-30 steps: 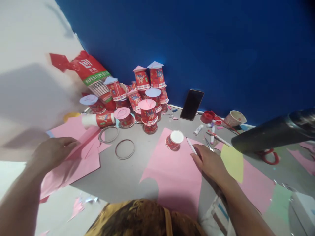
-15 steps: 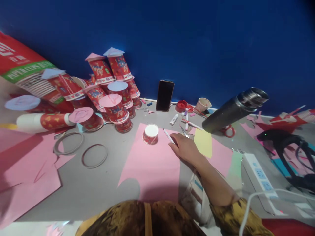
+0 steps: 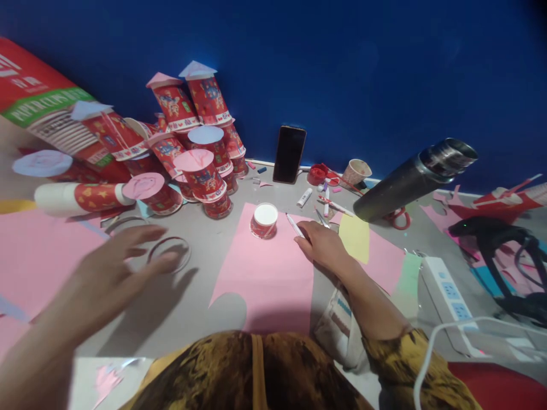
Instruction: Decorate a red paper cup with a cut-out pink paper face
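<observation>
My left hand (image 3: 106, 267) is slightly blurred above the table, with thumb and fingers apart and nothing between them. Just beyond its fingertips lies a thin ring (image 3: 188, 253), partly hidden by the thumb; a second ring (image 3: 122, 222) shows behind the fingers. In my right hand (image 3: 325, 245) is a slim white marker (image 3: 294, 224), its dark tip pointing away to the upper left. That hand rests at the right edge of a pink paper sheet (image 3: 265, 279), which has a curved cutout at its near left. A small red paper cup (image 3: 264, 229) stands upside down on the sheet.
Red paper cups (image 3: 199, 176) with paper tops are stacked at the back left. A phone (image 3: 289, 154) leans on the blue wall. Rightward are a leaning dark flask (image 3: 397, 185), yellow paper (image 3: 354, 238) and a power strip (image 3: 448, 296). A glue stick (image 3: 304, 197) lies behind the marker.
My left hand has come into view from the lower left and now hovers by the rings. My right hand keeps the marker in about the same place. The view has tilted slightly.
</observation>
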Motion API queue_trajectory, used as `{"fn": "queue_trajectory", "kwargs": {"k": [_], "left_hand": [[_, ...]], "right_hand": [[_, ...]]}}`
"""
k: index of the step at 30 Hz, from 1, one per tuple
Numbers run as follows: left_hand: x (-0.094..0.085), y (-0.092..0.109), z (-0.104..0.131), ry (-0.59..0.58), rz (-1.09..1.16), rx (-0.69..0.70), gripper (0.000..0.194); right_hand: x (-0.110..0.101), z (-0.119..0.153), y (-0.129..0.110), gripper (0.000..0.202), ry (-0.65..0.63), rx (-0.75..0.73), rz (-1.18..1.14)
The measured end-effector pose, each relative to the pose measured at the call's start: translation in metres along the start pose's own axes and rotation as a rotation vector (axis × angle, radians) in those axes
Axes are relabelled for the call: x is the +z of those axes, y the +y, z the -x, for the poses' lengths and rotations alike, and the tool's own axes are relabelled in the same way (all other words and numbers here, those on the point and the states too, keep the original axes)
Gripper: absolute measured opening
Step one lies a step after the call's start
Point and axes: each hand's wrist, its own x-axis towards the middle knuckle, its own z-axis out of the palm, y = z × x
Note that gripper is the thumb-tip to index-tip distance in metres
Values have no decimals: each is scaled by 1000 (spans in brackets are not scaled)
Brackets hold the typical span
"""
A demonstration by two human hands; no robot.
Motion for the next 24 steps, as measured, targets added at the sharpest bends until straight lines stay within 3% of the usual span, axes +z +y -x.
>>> {"fn": "queue_trajectory", "kwargs": {"k": [4, 6, 10, 14, 18, 21, 24], "left_hand": [[37, 70, -37, -33, 198, 335, 79], [51, 99, -54, -43, 216, 407, 86], [73, 130, -75, -92, 269, 478, 84], [80, 128, -75, -99, 311, 445, 86], [73, 97, -49, -67, 256, 440, 81], [69, 69, -25, -5, 243, 377, 68], [72, 58, -17, -62, 207, 313, 69]], "right_hand": [[0, 1, -2, 36, 2, 4, 6], [-1, 1, -3, 38, 17, 11, 15], [-13, 4, 4, 44, 101, 30, -8], [-41, 19, 23, 44, 347, 52, -290], [-52, 54, 43, 35, 536, 89, -679], [-37, 78, 47, 27, 491, 127, -846], [-15, 84, 37, 25, 362, 160, -858]]}}
